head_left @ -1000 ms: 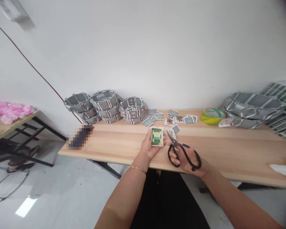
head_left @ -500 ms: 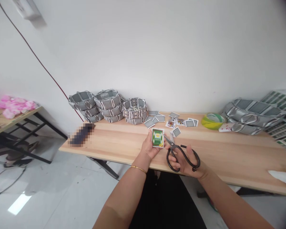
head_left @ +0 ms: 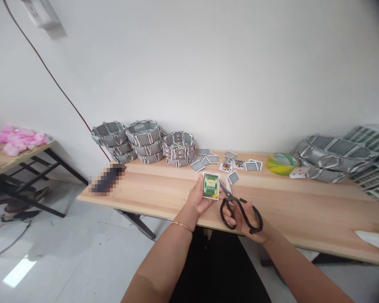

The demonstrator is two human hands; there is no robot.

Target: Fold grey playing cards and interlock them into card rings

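Note:
My left hand [head_left: 196, 199] is closed around a green and white playing card box [head_left: 211, 186], its printed face turned up. Black-handled scissors [head_left: 239, 205] are gripped in my right hand [head_left: 246, 221], fingers through and around the loops. The blades stand apart and point toward the box's right edge; whether they touch it I cannot tell. Just beyond, a loose playing card [head_left: 232, 177] lies on the wooden table [head_left: 290, 214].
Grey folded-card baskets [head_left: 144, 141] and a patterned one [head_left: 179, 148] stand along the wall. Loose cards [head_left: 208, 156] lie behind my hands. On the right are green-yellow tape [head_left: 281, 163], more card baskets [head_left: 331, 158] and stacked card boxes [head_left: 374, 155]. Pink fluffy items [head_left: 17, 139] rest on another table.
The view has shifted slightly. Both hands keep their hold; the scissors and the box sit a little lower in view, and the scissor blades remain apart.

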